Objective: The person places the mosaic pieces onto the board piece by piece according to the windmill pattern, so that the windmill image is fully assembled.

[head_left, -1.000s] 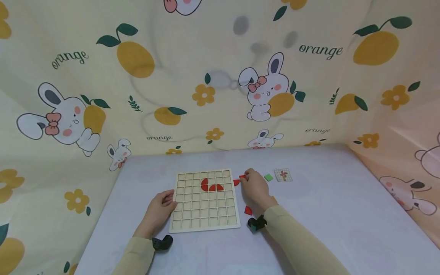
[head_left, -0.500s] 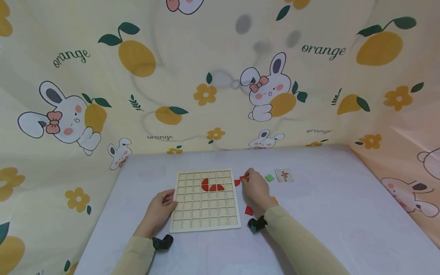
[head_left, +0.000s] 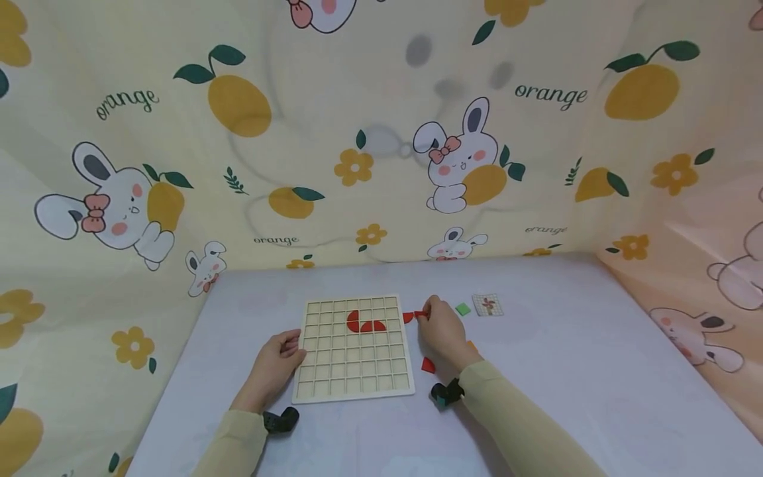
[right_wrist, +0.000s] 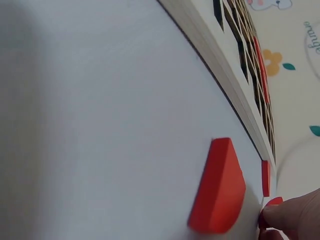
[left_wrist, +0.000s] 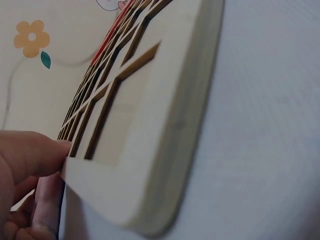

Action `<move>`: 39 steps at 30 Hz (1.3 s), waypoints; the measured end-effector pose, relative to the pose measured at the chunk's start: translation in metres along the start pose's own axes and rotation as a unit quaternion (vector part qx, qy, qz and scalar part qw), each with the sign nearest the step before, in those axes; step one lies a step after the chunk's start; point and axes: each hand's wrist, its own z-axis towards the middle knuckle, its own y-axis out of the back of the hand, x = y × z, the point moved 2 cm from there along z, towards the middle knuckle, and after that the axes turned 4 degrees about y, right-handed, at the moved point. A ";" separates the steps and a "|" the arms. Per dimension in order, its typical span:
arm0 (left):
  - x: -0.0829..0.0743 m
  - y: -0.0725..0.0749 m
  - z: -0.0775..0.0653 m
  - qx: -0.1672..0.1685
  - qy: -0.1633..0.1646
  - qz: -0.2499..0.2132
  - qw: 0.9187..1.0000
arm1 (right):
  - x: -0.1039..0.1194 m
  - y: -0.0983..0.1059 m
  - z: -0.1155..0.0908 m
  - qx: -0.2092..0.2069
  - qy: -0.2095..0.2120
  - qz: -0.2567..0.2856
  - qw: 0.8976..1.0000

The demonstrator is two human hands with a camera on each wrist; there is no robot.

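Note:
A pale square grid board [head_left: 334, 381] lies flat on the table, with three red rounded pieces [head_left: 354, 321] in its upper cells. My left hand [head_left: 275, 361] holds the board's left edge; in the left wrist view the thumb [left_wrist: 37, 152] lies on the rim, fingers curled beside it. Just off the board's right edge, my right hand [head_left: 444, 334] pinches a small red quarter-circle piece [right_wrist: 274, 201] between thumb and fingertips. Another red piece [head_left: 408, 317] sits between that hand and the board. A further red piece [head_left: 428, 365] lies nearer me, below the right hand.
To the right of the right hand are a green square [head_left: 463, 309] and a small card [head_left: 488, 305] printed with a grid and a red pattern. An orange piece [head_left: 473, 346] is partly hidden behind the right wrist. A patterned cloth [head_left: 322, 152] stands behind the table.
The red piece in my right fingers has shifted slightly toward me and shows thinner, more edge-on. My left hand and the board stay in place; the head view has shifted a little.

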 end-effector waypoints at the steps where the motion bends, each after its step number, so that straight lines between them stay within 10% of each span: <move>1: 0.000 0.000 0.000 0.001 0.000 0.001 1.000 | 0.000 0.000 -0.001 0.001 0.000 -0.003 1.000; 12: -0.001 0.002 -0.002 0.008 -0.004 -0.005 1.000 | 0.030 -0.005 -0.007 0.024 0.013 0.045 0.999; 24: -0.001 0.002 0.001 0.003 -0.002 -0.005 1.000 | 0.075 -0.034 -0.025 0.117 0.165 0.067 0.977; 39: -0.002 0.004 0.001 0.011 0.015 -0.022 1.000 | 0.105 -0.076 -0.025 0.144 0.173 0.093 0.970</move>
